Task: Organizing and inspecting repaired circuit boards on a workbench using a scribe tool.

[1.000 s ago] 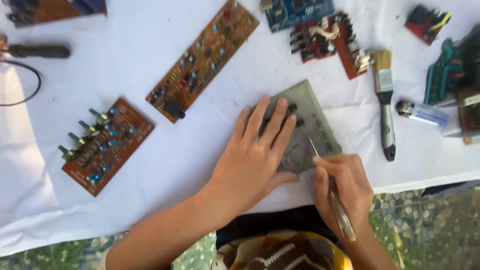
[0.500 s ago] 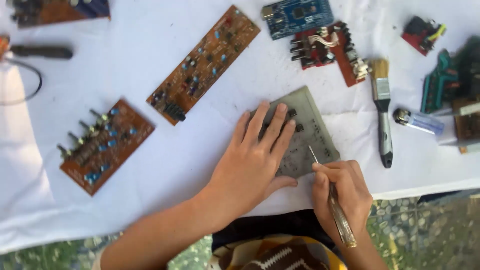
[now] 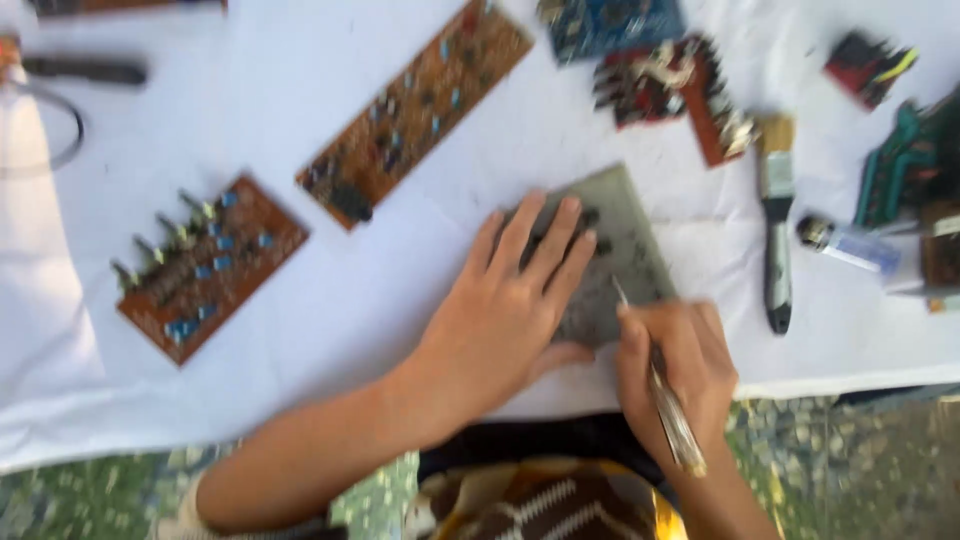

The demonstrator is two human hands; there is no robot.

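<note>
Left hand (image 3: 510,315) lies flat w/ fingers spread on grey circuit board (image 3: 620,240) near front edge of desk (image 3: 400,290), which has a white cloth. Right hand (image 3: 675,365) just beside it, grip closed round thin metal tool (image 3: 660,400), tip on board's near edge. Brush (image 3: 775,220) lies right of board; two brown boards (image 3: 205,265) (image 3: 415,110) toward left. Pic blurred.

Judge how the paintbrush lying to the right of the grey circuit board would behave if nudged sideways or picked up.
The paintbrush lies flat on the white cloth, so it would probably slide, not roll. It looks slim and light. Its pale bristles would likely bend, while the dark handle stays stiff.
</note>
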